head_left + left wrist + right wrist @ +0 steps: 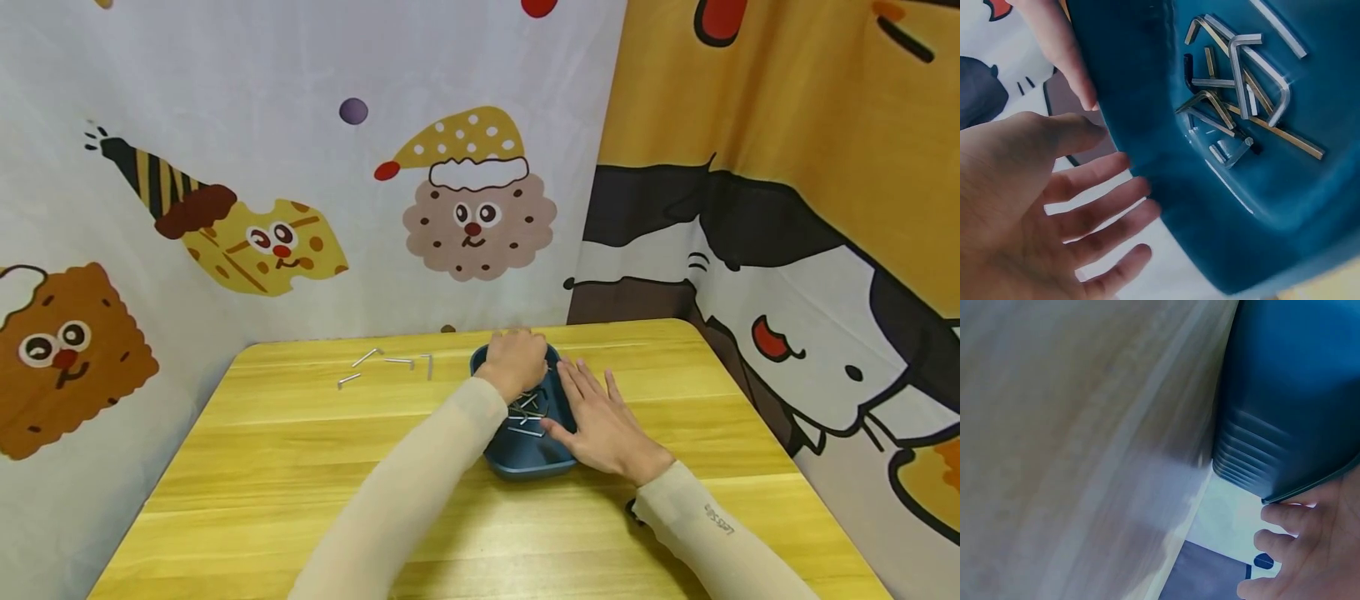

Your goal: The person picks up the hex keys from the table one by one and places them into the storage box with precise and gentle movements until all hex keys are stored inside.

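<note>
A dark blue tray (536, 468) lies on the table with several L-shaped hex keys (1241, 81) in it, silver, brass-coloured and one black. My left hand (517, 364) reaches over the tray's far end. In the left wrist view, the left hand's fingers (1107, 203) are loosely extended at the rim with nothing between them. On the tray's right side, my right hand (603, 425) rests along the rim, its fingers fairly straight and the thumb over the edge. The right wrist view shows the right hand (1316, 550) beside the tray's ribbed outer wall (1272, 437).
Several more hex keys (399, 361) lie loose on the wooden table (300, 475), left of the tray near the back edge. A curtain (285, 158) printed with cartoon figures hangs behind the table and along its right side.
</note>
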